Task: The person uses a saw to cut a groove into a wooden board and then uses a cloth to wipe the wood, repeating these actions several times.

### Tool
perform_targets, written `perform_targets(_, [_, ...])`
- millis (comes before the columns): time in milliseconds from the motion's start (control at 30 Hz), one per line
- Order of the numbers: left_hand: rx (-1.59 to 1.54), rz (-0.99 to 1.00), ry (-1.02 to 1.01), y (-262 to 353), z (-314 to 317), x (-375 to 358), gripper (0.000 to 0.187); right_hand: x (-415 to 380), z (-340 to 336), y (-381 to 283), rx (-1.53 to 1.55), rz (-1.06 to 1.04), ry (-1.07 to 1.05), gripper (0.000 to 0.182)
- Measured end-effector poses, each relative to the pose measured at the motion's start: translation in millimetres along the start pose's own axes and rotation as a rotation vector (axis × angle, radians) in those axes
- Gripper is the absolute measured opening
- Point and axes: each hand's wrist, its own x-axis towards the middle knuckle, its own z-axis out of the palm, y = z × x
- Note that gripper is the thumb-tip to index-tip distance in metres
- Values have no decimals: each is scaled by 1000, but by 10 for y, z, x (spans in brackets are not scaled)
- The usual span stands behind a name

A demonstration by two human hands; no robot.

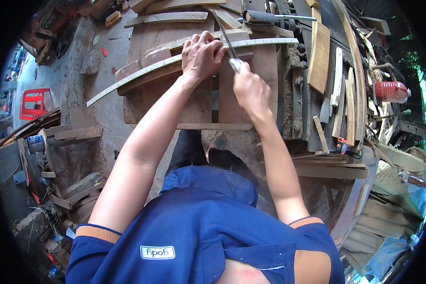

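Observation:
My left hand (202, 56) presses down on a long, thin, pale wooden strip (142, 76), fingers curled over it. Dark cross lines mark the strip along its length, and it lies slightly bowed over wooden blocks (128, 71) on the brown board bench (151, 106). In my right hand (252, 90) is the whitish handle of a long, narrow, dark-bladed tool (226, 38). Its blade slants away to the upper left, crossing the strip just right of my left hand. Another pale wooden piece (175, 46) lies behind the strip.
Curved wooden boards (168, 18) lie at the bench's far end. On the right are a wide plank (319, 57), loose sticks (337, 78), a tape measure (341, 145) and a red-filled bottle (392, 92). Scrap wood (78, 134) and a red plastic stool (35, 104) are at left.

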Motion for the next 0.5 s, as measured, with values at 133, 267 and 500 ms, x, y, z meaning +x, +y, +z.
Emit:
perform_targets(133, [-9, 0, -3, -21, 7, -49, 23, -76, -68, -9, 5, 29, -22, 24])
perform_targets(267, [-6, 4, -1, 13, 2, -9, 22, 329, 119, -109, -23, 3, 72, 22])
perform_targets(500, [4, 9, -7, -2, -9, -38, 21, -96, -23, -3, -9, 38, -12, 23])
